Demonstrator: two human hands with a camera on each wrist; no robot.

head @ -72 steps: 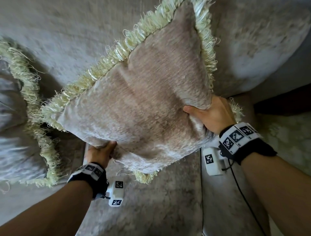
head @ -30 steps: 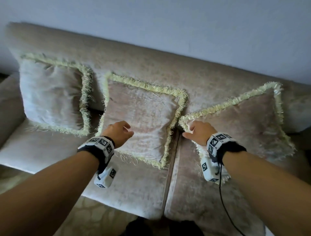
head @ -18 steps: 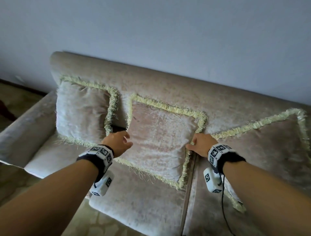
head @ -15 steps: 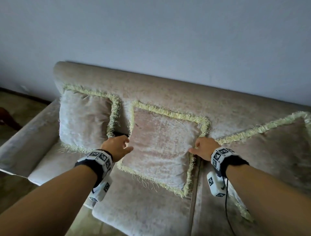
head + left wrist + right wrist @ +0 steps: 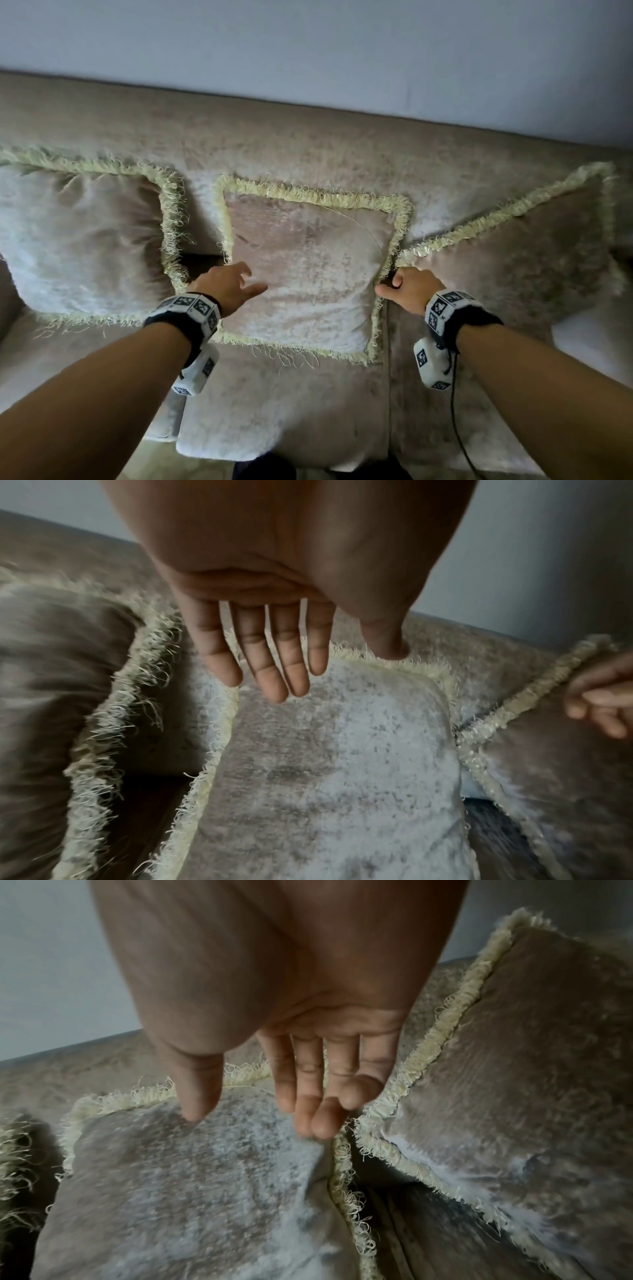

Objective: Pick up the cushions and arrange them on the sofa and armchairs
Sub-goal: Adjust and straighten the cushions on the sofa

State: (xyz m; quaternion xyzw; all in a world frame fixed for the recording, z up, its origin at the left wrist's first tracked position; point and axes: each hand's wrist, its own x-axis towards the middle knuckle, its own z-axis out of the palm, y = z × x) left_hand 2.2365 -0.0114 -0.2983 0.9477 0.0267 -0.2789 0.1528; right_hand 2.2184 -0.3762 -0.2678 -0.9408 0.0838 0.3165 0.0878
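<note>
Three beige cushions with pale yellow fringe lean against the back of the sofa (image 5: 308, 137). The left cushion (image 5: 82, 240) and the tilted right cushion (image 5: 513, 260) stand untouched. My right hand (image 5: 388, 286) grips the right edge of the middle cushion (image 5: 305, 270). Its thumb presses the face and its fingers (image 5: 318, 1123) sit at the fringe, where the fabric creases. My left hand (image 5: 253, 279) is spread open over that cushion's left edge, with fingers (image 5: 274, 685) straight and holding nothing. Whether the left hand touches the cushion (image 5: 342, 750) I cannot tell.
A grey wall rises behind the sofa back. The seat pads (image 5: 274, 394) run in front of the cushions, with a seam between them below my right hand. A dark gap (image 5: 198, 257) shows between the left and middle cushions. Patterned floor shows at the bottom edge.
The third cushion now leans at the right of the sofa. Both hands have moved to the middle cushion's two sides, and the cushion stands a little straighter than half a second ago.
</note>
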